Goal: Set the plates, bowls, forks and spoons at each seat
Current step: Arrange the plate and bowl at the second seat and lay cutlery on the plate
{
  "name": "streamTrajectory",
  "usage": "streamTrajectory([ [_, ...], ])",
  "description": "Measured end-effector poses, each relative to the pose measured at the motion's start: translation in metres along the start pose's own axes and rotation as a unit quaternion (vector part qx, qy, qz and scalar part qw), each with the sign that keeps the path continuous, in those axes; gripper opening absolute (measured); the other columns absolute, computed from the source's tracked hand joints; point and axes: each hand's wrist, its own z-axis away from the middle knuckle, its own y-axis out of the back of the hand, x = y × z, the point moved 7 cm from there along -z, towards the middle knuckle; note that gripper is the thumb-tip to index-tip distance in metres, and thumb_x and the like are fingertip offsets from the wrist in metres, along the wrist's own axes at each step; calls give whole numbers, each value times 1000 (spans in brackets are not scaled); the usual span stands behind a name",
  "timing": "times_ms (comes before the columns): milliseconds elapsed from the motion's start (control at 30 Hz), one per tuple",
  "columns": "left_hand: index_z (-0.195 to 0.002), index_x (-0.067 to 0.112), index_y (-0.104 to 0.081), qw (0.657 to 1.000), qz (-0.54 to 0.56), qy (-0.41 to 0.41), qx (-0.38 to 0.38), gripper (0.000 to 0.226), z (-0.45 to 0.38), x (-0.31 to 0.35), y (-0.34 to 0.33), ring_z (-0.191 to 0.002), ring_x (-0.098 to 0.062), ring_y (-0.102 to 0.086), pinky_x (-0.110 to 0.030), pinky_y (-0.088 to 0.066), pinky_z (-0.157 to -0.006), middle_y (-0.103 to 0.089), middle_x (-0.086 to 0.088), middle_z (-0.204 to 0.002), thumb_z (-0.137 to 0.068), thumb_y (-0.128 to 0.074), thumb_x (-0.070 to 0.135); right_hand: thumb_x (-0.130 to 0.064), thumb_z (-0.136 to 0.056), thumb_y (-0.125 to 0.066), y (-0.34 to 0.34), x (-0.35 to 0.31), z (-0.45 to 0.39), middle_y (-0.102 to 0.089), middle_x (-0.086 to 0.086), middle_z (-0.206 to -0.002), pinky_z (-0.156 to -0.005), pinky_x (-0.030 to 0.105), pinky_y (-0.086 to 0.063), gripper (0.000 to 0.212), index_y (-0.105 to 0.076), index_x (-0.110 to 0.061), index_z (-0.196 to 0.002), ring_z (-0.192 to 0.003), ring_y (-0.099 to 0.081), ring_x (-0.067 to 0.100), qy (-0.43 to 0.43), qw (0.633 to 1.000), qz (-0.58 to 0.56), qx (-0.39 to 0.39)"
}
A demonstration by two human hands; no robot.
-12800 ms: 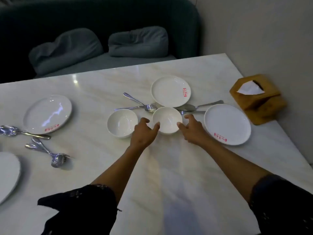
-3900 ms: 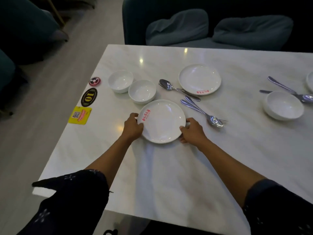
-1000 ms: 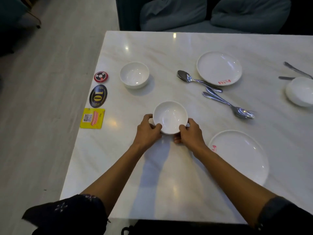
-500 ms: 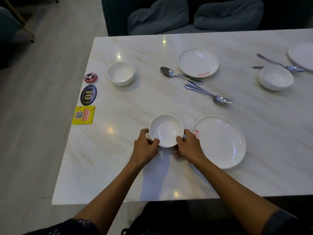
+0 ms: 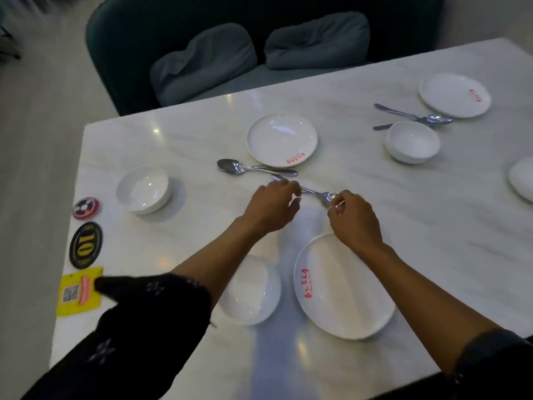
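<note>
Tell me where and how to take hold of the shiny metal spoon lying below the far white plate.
Take the shiny metal spoon by its slim handle at the right end, from above: it lies flat, bowl to the left, so pinch the handle's two long edges.

Marble table (image 5: 432, 226), three stickers (image 5: 86, 245) near its edge, perhaps cushions (image 5: 203, 60) behind.

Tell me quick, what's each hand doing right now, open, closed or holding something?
Left hand: closed on the handle end of the fork and spoon pair.
Right hand: pinching the head end of the same pair.
</note>
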Motion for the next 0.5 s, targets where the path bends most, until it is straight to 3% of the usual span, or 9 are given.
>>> streamTrajectory([
  [100, -127, 17, -51, 987, -126, -80, -55, 37, -50, 10, -33, -123, -28, -49, -41, -38, -98, -53, -6, -130, -90, -51, 22, -16, -87, -59, 3, 22, -21, -60, 10, -111, -80, 35, -48, 21, -61, -16, -107, -103, -59, 31, -31, 999, -22, 18],
  [200, -125, 13, -53, 965, -211, -140, -73, 36, -71, 7, -55, -114, -33, -53, -43, -40, -91, -54, -10, -125, -89, -50, 17, -14, -86, -60, 3, 36, -26, -57, 7, -110, -78, 32, -46, 19, -60, -18, -104, -101, -58, 26, -36, 997, -57, 35],
  [300, -96, 9, -63, 949, -219, -226, -29, 18, -81, 10, -57, -84, -33, -64, -40, -47, -69, -63, -11, -95, -79, -62, 8, -13, -86, -60, 3, 42, -27, -53, 1, -101, -75, 25, -38, 17, -60, -18, -103, -94, -55, 18, -32, 994, -92, 48],
  [367, -85, 11, -63, 939, -221, -261, -21, 11, -85, 11, -55, -72, -31, -65, -37, -48, -63, -64, -9, -82, -76, -66, 7, -13, -87, -60, 2, 44, -29, -51, -2, -99, -75, 25, -37, 18, -60, -17, -105, -91, -52, 16, -39, 992, -106, 58],
  [500, -96, 13, -62, 972, -105, -194, -82, 12, -93, 6, -50, -96, -27, -60, -37, -41, -79, -64, -6, -100, -90, -54, 17, -11, -87, -58, -1, 46, -33, -54, 0, -101, -78, 24, -38, 20, -60, -16, -106, -92, -53, 15, -51, 986, -137, 77],
])
